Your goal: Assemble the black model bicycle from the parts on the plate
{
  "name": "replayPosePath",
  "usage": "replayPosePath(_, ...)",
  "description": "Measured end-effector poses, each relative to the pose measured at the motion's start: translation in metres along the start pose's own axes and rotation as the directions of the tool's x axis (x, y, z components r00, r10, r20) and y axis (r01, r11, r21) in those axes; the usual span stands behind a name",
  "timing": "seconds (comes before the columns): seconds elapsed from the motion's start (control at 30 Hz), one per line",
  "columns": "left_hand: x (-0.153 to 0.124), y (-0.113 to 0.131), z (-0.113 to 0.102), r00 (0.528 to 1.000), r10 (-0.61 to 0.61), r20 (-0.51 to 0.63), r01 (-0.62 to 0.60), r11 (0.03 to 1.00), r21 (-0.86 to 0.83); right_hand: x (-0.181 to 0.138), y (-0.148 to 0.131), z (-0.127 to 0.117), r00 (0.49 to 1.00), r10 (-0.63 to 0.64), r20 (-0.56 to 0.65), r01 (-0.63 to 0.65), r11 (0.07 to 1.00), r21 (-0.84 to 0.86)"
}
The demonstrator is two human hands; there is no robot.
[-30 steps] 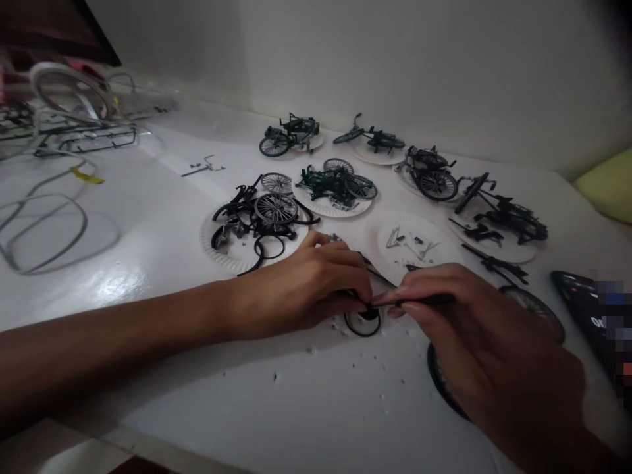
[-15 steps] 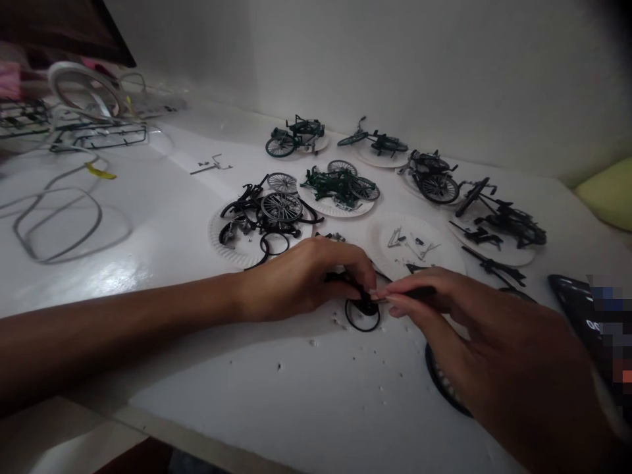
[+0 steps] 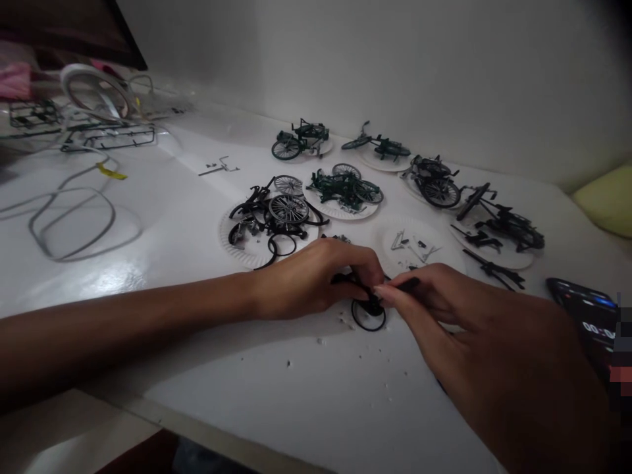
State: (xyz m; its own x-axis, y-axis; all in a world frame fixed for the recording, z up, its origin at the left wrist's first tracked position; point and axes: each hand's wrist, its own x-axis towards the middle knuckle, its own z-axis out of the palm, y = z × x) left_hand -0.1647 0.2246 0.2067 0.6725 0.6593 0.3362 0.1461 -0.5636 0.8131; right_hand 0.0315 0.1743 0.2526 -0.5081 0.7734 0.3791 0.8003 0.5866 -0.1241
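My left hand [image 3: 316, 280] rests on the white table [image 3: 207, 342], fingers curled down on a small black model part next to a black ring-shaped tyre [image 3: 368, 316]. My right hand [image 3: 474, 329] meets it from the right, its fingers pinched on a thin black rod-like tool [image 3: 407, 285] whose tip points at that part. The part under the left fingers is mostly hidden.
Several paper plates [image 3: 237, 240] carry black and green miniature bicycle pieces [image 3: 345, 187]. One plate [image 3: 412, 247] holds small grey bits. A phone [image 3: 587, 316] lies at the right. Empty plastic sprues and wire loops [image 3: 74, 224] sit at the left. White crumbs dot the table near its front edge.
The view has shifted, so everything sits a little further right. My right hand has slid left along the tool, and both hands now crowd closer over the tyre.
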Motion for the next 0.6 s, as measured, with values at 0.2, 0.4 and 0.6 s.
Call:
replayPosePath(0.2,-0.001,-0.003,0.001,1.000,0.011,-0.010,-0.010,0.999,0.035,-0.007,-0.003,0.006,0.994,0.098,-0.039,-0.095,0.992,0.084)
replayPosePath(0.4,-0.006,-0.001,0.000,1.000,0.014,0.013,-0.014,0.999,0.035,-0.001,0.039,-0.014,0.970,0.228,-0.082,-0.217,0.968,0.124)
replayPosePath(0.6,-0.011,0.011,-0.011,0.986,0.066,0.155,-0.114,0.939,0.325,-0.013,0.112,-0.012,0.946,0.309,-0.100,-0.317,0.946,-0.067)
